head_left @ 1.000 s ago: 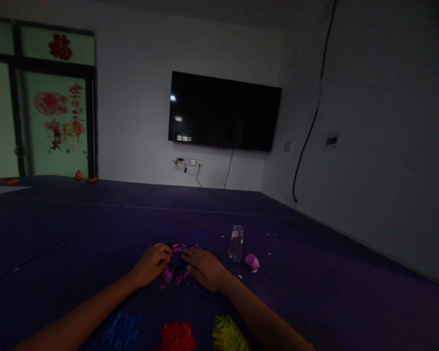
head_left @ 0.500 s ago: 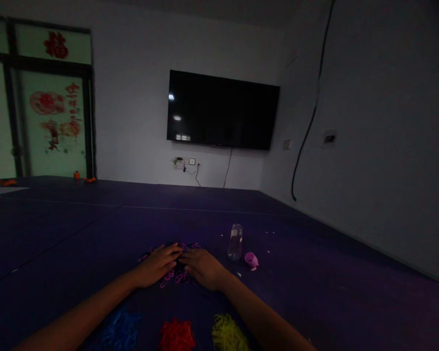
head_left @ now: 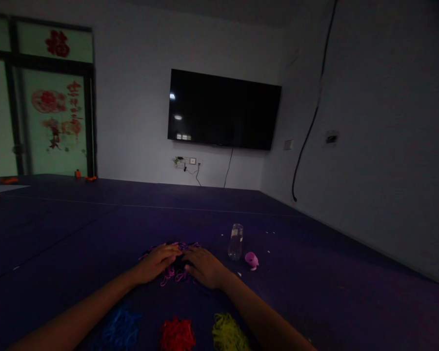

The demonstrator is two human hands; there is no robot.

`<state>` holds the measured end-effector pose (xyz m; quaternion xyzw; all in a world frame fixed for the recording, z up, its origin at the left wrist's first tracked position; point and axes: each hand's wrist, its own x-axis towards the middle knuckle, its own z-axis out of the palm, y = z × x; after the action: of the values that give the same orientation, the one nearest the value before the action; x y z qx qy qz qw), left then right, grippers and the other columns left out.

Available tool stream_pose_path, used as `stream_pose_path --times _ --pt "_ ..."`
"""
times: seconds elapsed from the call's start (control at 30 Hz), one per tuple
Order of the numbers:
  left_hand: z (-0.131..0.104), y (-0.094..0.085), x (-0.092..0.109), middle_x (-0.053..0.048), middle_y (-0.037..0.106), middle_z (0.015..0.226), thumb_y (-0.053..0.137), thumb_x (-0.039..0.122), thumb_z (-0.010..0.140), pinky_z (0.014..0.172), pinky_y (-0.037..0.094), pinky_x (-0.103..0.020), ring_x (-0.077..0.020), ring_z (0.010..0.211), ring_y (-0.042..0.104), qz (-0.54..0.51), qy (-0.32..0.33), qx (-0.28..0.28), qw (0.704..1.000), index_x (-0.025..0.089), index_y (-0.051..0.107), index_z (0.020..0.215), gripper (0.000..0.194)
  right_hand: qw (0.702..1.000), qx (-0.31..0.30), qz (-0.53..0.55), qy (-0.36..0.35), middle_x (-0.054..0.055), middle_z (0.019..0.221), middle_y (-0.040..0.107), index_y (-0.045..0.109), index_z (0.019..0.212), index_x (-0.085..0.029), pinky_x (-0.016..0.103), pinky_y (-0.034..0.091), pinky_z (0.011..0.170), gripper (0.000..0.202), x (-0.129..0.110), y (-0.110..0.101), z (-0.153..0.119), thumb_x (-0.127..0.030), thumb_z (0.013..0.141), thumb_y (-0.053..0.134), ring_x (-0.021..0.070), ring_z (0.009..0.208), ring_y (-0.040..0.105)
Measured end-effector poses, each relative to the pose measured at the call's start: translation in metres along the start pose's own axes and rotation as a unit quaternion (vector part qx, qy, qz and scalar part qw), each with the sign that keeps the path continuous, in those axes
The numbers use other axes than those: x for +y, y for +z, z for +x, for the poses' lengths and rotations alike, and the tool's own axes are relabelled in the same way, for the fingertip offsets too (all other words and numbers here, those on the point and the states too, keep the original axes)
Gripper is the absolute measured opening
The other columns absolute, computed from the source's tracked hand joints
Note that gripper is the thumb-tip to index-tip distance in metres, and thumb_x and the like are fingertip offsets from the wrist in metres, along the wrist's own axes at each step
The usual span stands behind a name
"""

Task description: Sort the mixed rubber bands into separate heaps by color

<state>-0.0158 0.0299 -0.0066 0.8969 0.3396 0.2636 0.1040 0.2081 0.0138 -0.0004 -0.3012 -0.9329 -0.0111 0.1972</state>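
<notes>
Both my hands rest on a pile of purple and dark rubber bands point(head_left: 175, 275) on the purple table. My left hand point(head_left: 156, 263) lies over the pile's left side, fingers stretched out. Over its right side is my right hand point(head_left: 205, 267), palm down with its fingers extended; the two sets of fingertips nearly meet. Nearer to me are three more piles: blue bands point(head_left: 121, 327), red bands point(head_left: 177, 334) and yellow bands point(head_left: 229, 332). A clear bottle point(head_left: 235, 243) stands to the right of my right hand. Beside it lies a small pink cap-like piece point(head_left: 252, 261).
The purple tabletop point(head_left: 314, 282) stretches wide, with small white scraps scattered on it. A dark television point(head_left: 224, 110) hangs on the far wall. Small orange objects point(head_left: 90, 179) and a white sheet point(head_left: 10, 189) are at the far left. A black cable point(head_left: 307, 131) hangs at right.
My hands have shifted only slightly on the band pile, the right one a little to the right. The view has tilted very slightly; the other things stay put.
</notes>
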Motion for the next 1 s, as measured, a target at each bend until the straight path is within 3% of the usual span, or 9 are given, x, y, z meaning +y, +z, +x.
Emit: stream_pose_path --times 0.1,0.23,0.33,0.6,0.8,1.0 --pt "-0.002 0.001 0.0 -0.005 0.049 0.129 0.032 0.035 0.092 0.102 0.027 -0.039 -0.0188 0.121 0.04 0.021 -0.002 0.014 1.0 0.025 0.05 0.122 0.036 1.0 0.002 0.004 -0.008 0.007 0.12 0.054 0.049 0.114 -0.02 0.037 0.03 0.097 0.029 0.001 0.0 0.001 -0.032 0.09 0.037 0.0195 0.118 0.041" --pt "-0.003 0.004 -0.004 -0.004 0.046 0.133 0.03 0.038 0.092 0.104 0.019 -0.048 -0.021 0.126 0.032 0.056 -0.024 -0.011 0.998 0.027 0.044 0.126 0.038 1.0 0.008 0.01 -0.022 0.007 0.115 0.057 0.05 0.111 -0.019 0.035 0.032 0.095 0.027 0.0 -0.001 0.002 -0.031 0.09 0.039 0.0189 0.112 0.046" --pt "-0.003 0.005 -0.008 -0.005 0.047 0.132 0.029 0.04 0.092 0.104 0.019 -0.048 -0.0211 0.125 0.034 0.07 -0.032 -0.009 0.997 0.027 0.043 0.126 0.039 0.999 0.016 0.016 -0.027 0.008 0.11 0.058 0.052 0.107 -0.019 0.034 0.034 0.091 0.025 -0.002 -0.003 0.002 -0.031 0.09 0.039 0.019 0.106 0.049" --pt "-0.003 0.007 -0.008 -0.006 0.054 0.122 0.029 0.04 0.091 0.1 0.031 -0.042 -0.0219 0.116 0.044 0.114 -0.053 0.06 0.99 0.022 0.053 0.117 0.04 1.0 0.02 -0.017 0.0 0.005 0.099 0.061 0.055 0.099 -0.019 0.031 0.035 0.085 0.02 -0.007 -0.007 0.003 -0.032 0.087 0.044 0.0176 0.096 0.053" --pt "-0.003 0.004 -0.003 -0.003 0.045 0.133 0.031 0.042 0.091 0.103 0.025 -0.045 -0.0228 0.127 0.031 0.101 -0.038 0.005 0.994 0.026 0.046 0.124 0.04 0.997 0.057 -0.034 0.041 0.007 0.097 0.061 0.056 0.097 -0.018 0.032 0.034 0.085 0.022 -0.005 -0.005 0.004 -0.032 0.089 0.041 0.0186 0.097 0.052" --pt "-0.004 -0.001 0.0 -0.001 0.052 0.127 0.029 0.038 0.093 0.105 0.018 -0.05 -0.021 0.127 0.032 0.076 -0.012 -0.031 0.997 0.03 0.049 0.121 0.036 0.987 0.072 -0.071 0.122 0.008 0.094 0.062 0.057 0.094 -0.016 0.032 0.036 0.083 0.027 -0.002 -0.002 0.005 -0.024 0.091 0.031 0.0189 0.092 0.054"
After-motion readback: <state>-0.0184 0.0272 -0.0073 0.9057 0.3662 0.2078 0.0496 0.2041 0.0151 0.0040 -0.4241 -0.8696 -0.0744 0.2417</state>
